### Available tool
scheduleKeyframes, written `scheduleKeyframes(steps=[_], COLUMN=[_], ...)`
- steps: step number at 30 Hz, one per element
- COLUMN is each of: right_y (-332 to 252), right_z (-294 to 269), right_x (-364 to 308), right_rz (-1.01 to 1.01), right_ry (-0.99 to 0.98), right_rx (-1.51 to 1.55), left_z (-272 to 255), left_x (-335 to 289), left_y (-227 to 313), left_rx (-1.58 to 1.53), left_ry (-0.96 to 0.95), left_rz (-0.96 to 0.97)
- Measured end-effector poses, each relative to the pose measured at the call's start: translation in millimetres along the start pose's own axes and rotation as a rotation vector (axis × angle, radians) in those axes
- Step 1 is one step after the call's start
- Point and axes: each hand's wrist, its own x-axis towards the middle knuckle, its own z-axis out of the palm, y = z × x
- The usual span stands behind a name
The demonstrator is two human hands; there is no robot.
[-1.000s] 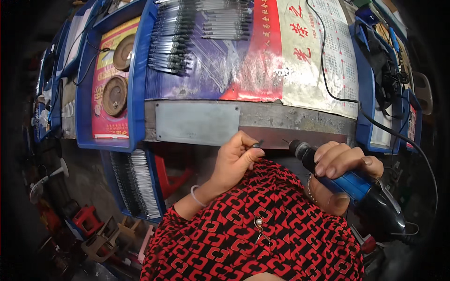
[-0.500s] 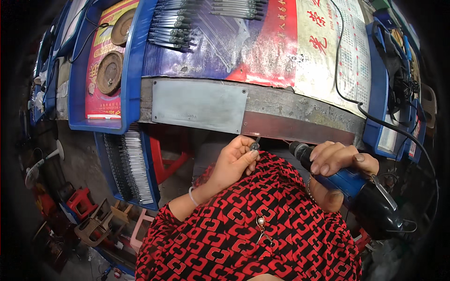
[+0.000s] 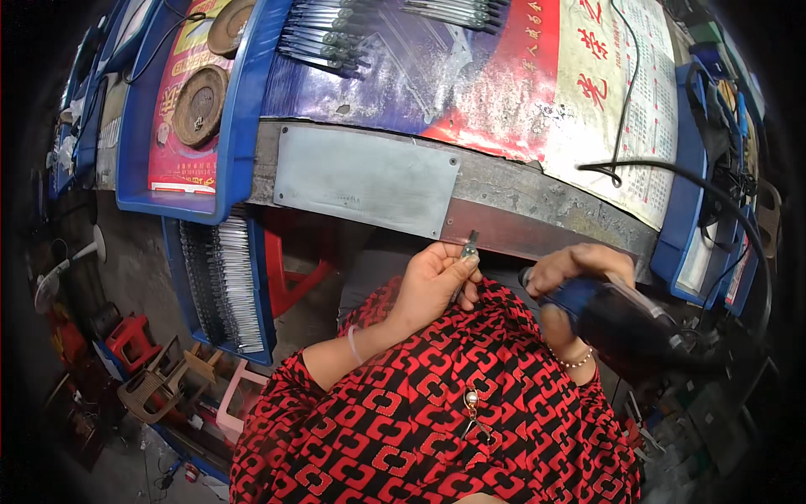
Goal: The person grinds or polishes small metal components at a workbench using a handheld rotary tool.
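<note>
My left hand (image 3: pixel 438 284) is closed in a pinch on a slim metal part (image 3: pixel 470 246). The part's dark tip rises above my thumb and fingertips near the bench's front edge, and my fingers cover its lower portion. Wrapped round a blue and black power drill (image 3: pixel 617 317) is my right hand (image 3: pixel 575 270), to the right of the left one. Motion blurs the drill, and its nose end points left, toward the metal part but apart from it. A black cord (image 3: pixel 714 178) loops over the bench's right side.
A pale metal plate (image 3: pixel 361 178) is fixed to the bench's front. Similar slim metal parts (image 3: pixel 323 38) lie in rows at the back. On the left, a blue tray (image 3: pixel 126 204) holds round brown dishes (image 3: pixel 201 105); below it, a blue bin (image 3: pixel 260 349) holds many metal parts. Red stool (image 3: pixel 273 277).
The drill has swung and blurred, its nose now closer to my left hand. The metal part's tip stands more upright in my left fingers. The whole view has shifted slightly.
</note>
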Motion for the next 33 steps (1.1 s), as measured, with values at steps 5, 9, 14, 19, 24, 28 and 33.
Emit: scheduleKeyframes(steps=[5, 9, 14, 19, 24, 28, 33], right_y=[9, 17, 24, 35, 36, 31, 32], right_z=[13, 12, 14, 10, 12, 7, 11], right_x=[14, 18, 25, 25, 30, 34, 28], right_rz=[0.540, 0.630, 0.665, 0.614, 0.706, 0.617, 0.586], right_ry=[0.037, -0.001, 0.013, -0.170, -0.189, -0.398, -0.282], right_rx=[0.001, 0.007, 0.009, -0.151, -0.095, -0.298, -0.215], left_z=[2, 5, 5, 7, 7, 7, 6], left_x=[2, -1, 2, 1, 1, 0, 2], left_y=[-3, -4, -8, 2, 4, 2, -1], left_rx=[0.006, 0.001, 0.001, 0.102, 0.143, 0.158, 0.126], left_ry=[0.049, 0.042, 0.093, 0.056, 0.014, 0.039, 0.072], left_rz=[-0.008, 0.013, 0.026, -0.003, -0.048, -0.030, -0.025])
